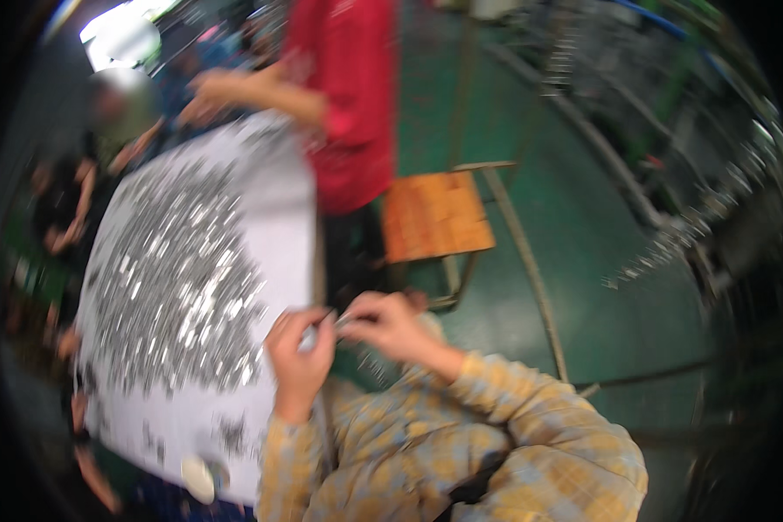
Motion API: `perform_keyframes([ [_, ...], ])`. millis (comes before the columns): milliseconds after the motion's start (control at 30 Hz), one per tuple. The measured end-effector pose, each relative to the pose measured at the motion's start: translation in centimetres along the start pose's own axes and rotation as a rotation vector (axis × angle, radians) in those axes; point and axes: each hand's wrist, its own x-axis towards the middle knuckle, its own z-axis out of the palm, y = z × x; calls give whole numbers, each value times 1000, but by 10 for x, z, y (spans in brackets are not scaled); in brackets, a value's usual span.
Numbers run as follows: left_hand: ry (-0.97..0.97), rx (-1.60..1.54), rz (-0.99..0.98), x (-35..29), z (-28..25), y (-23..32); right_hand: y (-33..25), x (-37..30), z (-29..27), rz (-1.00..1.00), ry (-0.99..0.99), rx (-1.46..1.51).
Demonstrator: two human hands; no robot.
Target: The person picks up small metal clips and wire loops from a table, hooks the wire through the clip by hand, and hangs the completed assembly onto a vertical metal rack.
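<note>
My left hand [297, 361] and my right hand [398, 329] meet in front of me at the table's near right edge, fingertips closed in a pinch. A small, thin shiny piece [340, 322], seemingly metal, shows between the fingertips; blur hides its exact kind. Both hands seem to touch it. Left of my hands, a wide spread of small silvery metal pieces [183, 287] lies on the white table covering [278, 235]. Below my right hand, a few more shiny bits [372, 367] show against the dark area by my lap.
A person in red [344, 96] stands at the table's right side, arm stretched over it. Other people [65, 204] line the far left side. A wooden-topped stool [438, 216] stands on the green floor. Metal racks [670, 139] are at right; a round pale item [197, 480] sits near the table's front.
</note>
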Motion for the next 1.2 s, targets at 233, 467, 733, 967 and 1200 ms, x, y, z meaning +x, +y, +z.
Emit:
perform_keyframes([
  [233,-13,7,115,9,15,8,-4,-2,-11,-53,71,87],
  [467,-29,-18,166,12,29,19,-9,-15,-24,-46,121,91],
  [733,-90,-355,-82,20,35,8,-17,-13,-28,-44,196,98],
  [967,-147,-388,-157,23,32,14,-23,-19,-33,42,248,110],
  [1200,-98,-296,-158,18,28,11,-27,-18,-28,46,199,103],
])
